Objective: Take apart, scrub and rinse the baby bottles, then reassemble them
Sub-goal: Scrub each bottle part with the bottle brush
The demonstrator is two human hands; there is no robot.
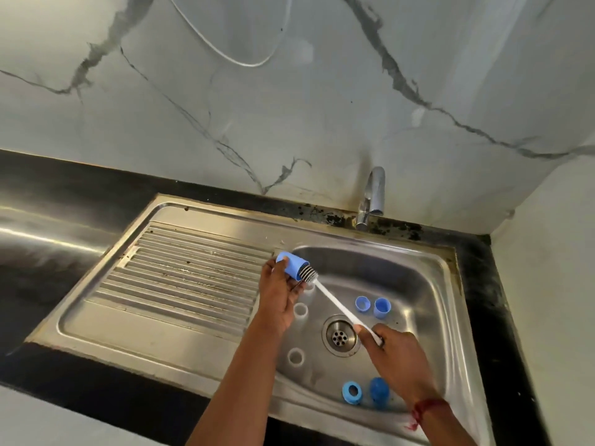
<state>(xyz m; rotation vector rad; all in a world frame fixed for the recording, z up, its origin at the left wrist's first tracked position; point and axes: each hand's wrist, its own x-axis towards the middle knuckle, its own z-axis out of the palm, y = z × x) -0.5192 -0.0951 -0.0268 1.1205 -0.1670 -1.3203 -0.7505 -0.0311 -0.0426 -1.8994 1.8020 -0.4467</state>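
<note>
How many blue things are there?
5. A blue cap in the left hand; a pale ring and pale cup beyond the drain; a blue ring and dark blue cap at the basin's near edge. The right arm may hide more.

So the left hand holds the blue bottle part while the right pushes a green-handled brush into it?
Not quite: the head view shows the brush is white-handled, not green. The left hand does hold the blue bottle part, the right hand the brush.
</note>
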